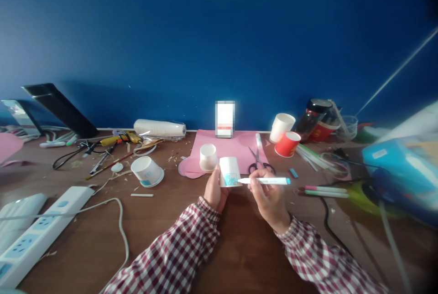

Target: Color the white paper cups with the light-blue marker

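Observation:
My left hand (pixel 215 190) is closed around the lower left side of a white paper cup (pixel 228 166), held over the table. Blue marks show near the cup's lower edge. Between the fingers of my right hand (pixel 268 198) is a white marker pen (pixel 273 181) with a light blue end, its tip at the blue drawing. Just behind the held cup, another white paper cup (pixel 208 157) stands upside down on pink paper (pixel 236 141). Scissors (pixel 260 164) lie open on the paper's right part, beyond my right hand.
To the left are a paper cup with blue marks (pixel 145 171), a power strip (pixel 41 230), cables and a sleeve of cups (pixel 159 128). To the right stand a red cup (pixel 288 143), a white cup (pixel 282 126) and a dark jar (pixel 312 116); two pens (pixel 325 192) lie nearer.

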Available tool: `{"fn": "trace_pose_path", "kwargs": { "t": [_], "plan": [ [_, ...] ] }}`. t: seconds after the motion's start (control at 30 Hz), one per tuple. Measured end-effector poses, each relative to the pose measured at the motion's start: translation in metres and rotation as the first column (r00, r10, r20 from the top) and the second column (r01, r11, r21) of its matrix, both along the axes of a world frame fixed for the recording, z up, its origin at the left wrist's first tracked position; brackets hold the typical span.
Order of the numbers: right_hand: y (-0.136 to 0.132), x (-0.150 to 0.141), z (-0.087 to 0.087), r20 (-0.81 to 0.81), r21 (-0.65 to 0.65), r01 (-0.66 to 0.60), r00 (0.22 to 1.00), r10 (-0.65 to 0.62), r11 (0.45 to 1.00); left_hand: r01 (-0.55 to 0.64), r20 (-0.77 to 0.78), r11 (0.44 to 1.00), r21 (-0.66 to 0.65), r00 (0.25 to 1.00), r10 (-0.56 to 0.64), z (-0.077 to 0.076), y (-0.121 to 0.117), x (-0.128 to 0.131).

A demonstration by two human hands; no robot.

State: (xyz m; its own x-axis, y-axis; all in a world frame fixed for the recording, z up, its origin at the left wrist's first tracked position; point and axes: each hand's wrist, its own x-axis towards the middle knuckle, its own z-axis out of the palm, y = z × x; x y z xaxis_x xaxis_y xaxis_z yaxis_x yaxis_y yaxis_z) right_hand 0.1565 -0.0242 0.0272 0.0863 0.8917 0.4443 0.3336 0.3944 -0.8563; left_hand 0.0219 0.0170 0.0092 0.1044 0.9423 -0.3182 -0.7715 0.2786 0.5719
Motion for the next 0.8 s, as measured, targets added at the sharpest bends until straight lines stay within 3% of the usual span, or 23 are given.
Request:
{"fn": "trace_pose_path", "kwargs": {
  "t": [0.8],
  "plan": [
    [0.0029, -0.0011, -0.0074, -0.127, -0.06, -0.069, 0.99, 0.061, 0.996, 0.061, -0.028, 0.996, 0.058, 0.998, -0.059, -0.0076, 0.0, -0.002]
  ]
}}
